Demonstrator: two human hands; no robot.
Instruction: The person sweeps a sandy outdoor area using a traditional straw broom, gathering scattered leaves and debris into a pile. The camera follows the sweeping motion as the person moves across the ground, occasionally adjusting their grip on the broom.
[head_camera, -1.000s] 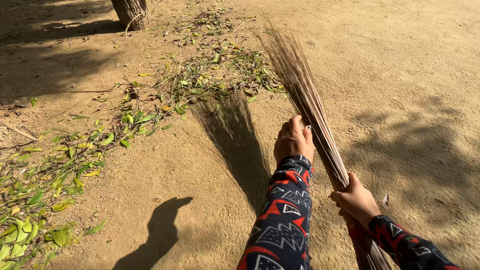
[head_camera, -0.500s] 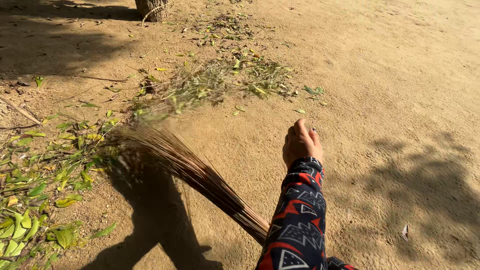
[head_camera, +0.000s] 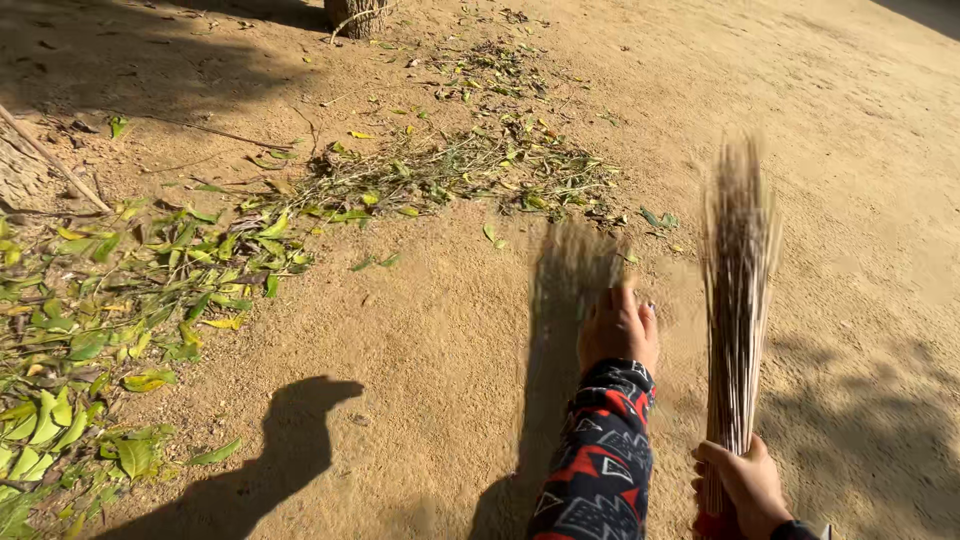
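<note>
Right hand (head_camera: 745, 485) grips the raised broom (head_camera: 738, 290), left hand (head_camera: 620, 330) loosely curled, empty; leaves (head_camera: 200, 260) piled left, a few strays (head_camera: 655, 217) remain.

Head camera looks down, forward, over sandy ground (head_camera: 420, 330)

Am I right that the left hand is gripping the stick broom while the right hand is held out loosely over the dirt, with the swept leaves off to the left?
Not quite: the hands are swapped. In the head view the right hand grips the stick broom, while the left hand is held out loosely over the dirt. The swept leaves do lie off to the left.
</note>
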